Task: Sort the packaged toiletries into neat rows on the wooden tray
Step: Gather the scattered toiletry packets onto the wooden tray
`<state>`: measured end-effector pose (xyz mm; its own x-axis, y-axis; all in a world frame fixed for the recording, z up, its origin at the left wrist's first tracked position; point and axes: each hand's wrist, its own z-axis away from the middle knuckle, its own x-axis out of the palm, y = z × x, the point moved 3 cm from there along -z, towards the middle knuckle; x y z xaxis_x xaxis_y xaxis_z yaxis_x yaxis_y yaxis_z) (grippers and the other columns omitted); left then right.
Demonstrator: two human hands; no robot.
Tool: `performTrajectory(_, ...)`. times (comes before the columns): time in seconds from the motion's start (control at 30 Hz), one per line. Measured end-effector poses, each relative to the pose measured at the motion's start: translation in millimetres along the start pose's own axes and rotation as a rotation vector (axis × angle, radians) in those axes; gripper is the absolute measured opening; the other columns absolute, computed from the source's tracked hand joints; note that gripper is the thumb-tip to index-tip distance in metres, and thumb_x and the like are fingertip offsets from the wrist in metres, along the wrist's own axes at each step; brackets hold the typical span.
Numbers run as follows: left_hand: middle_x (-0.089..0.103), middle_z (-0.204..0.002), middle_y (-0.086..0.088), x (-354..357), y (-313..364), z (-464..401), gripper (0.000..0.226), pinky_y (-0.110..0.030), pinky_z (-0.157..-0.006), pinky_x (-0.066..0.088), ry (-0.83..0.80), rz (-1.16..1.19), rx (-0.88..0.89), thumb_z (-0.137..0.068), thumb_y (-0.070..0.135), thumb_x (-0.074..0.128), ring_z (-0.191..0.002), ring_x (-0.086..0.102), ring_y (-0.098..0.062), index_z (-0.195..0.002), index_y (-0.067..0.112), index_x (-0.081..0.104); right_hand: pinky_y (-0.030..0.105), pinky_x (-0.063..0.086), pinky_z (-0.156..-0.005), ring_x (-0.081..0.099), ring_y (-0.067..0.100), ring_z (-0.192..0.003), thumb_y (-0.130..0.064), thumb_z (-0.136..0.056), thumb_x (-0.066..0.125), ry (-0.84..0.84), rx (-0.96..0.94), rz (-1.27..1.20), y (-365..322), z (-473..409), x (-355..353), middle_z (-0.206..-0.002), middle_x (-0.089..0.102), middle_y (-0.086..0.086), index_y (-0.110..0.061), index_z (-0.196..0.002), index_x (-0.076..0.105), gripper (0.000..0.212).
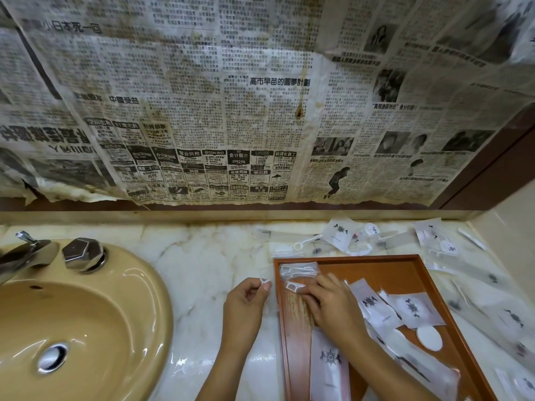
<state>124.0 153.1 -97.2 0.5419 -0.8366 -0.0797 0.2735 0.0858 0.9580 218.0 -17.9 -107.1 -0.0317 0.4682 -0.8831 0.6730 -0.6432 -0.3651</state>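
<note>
Wooden tray [385, 263] sits on marble counter [202, 256], R of tan sink [72, 314]. My left hand [244, 305] is just off tray's L edge, thumb & forefinger pinching a wrapped floss pick [265, 282]; other fingers curled. My right hand [333, 306] is inside tray, fingers bent down onto a second floss pick pkt [293, 286]; can't tell if gripped or only pressed. More picks bunched [298, 269] at tray's far L corner. White logo sachets [411, 309] & a round pad [429, 338] lie overlapping in tray, not in rows. Loose pkts [341, 233] scattered on counter behind & R of tray. Newspaper [231, 96] covers wall.
</note>
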Motion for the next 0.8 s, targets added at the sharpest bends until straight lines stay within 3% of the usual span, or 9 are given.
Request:
performTrajectory(0.17,0.068,-0.069,0.006,5,4,0,0.018,-0.027,-0.063,0.045,-0.009,0.008,-0.002,-0.091,0.02,0.067,-0.065,0.058,-0.007,-0.073,0.02,0.069,0.028,0.046,-0.066,0.049,0.007,-0.086,-0.014,-0.077,0.08,-0.038,-0.015,-0.016,1,-1,4,-0.087,0.06,-0.015,-0.027,-0.09,0.074,0.019)
performTrajectory(0.23,0.071,-0.074,0.001,6,4,1,0.013,-0.028,-0.063,0.046,-0.011,0.018,-0.011,-0.091,0.015,0.066,-0.07,0.062,-0.01,-0.082,0.022,0.07,0.03,0.047,-0.068,0.051,0.008,-0.088,-0.014,-0.077,0.079,-0.054,-0.009,-0.023,2,-1,5,-0.089,0.061,-0.015,-0.028,-0.09,0.074,0.02)
performTrajectory(0.33,0.066,-0.066,0.0,6,3,0,0.013,-0.031,-0.06,0.042,0.006,0.022,-0.02,-0.09,0.012,0.066,-0.065,0.054,-0.015,-0.087,0.024,0.068,0.03,0.048,-0.069,0.051,0.007,-0.089,-0.014,-0.078,0.078,-0.069,0.003,-0.035,1,0,4,-0.09,0.061,-0.016,-0.029,-0.091,0.074,0.02)
performTrajectory(0.53,0.066,-0.063,-0.007,8,11,0,0.013,-0.028,-0.058,0.037,-0.016,0.053,-0.008,-0.089,0.008,0.066,-0.062,0.05,-0.014,-0.081,0.018,0.062,0.015,0.041,-0.081,0.055,0.002,-0.095,-0.016,-0.086,0.07,-0.008,0.122,-0.227,-7,0,-16,-0.097,0.058,-0.021,-0.028,-0.1,0.073,0.019)
performTrajectory(0.63,0.067,-0.06,0.003,13,19,1,0.011,-0.018,-0.056,0.041,-0.057,0.068,0.009,-0.089,0.004,0.065,-0.057,0.056,-0.003,-0.082,0.012,0.063,0.017,0.048,-0.082,0.06,0.004,-0.1,-0.023,-0.084,0.067,-0.019,0.172,-0.451,-14,0,-27,-0.101,0.062,-0.02,-0.026,-0.109,0.07,0.025)
performTrajectory(0.7,0.073,-0.07,-0.003,18,23,0,0.009,-0.013,-0.056,0.042,-0.086,0.096,0.02,-0.089,0.003,0.065,-0.062,0.061,-0.003,-0.083,0.009,0.063,0.018,0.051,-0.081,0.063,0.005,-0.098,-0.032,-0.082,0.068,-0.046,0.189,-0.544,-17,-1,-32,-0.102,0.064,-0.018,-0.026,-0.111,0.069,0.03)
performTrajectory(0.8,0.074,-0.079,-0.007,24,26,-1,0.012,-0.013,-0.059,0.044,-0.115,0.131,0.048,-0.089,0.0,0.065,-0.068,0.065,-0.006,-0.08,0.006,0.061,0.013,0.049,-0.074,0.064,0.004,-0.089,-0.019,-0.081,0.076,-0.036,0.217,-0.558,-18,-5,-33,-0.093,0.067,-0.016,-0.024,-0.103,0.073,0.023)
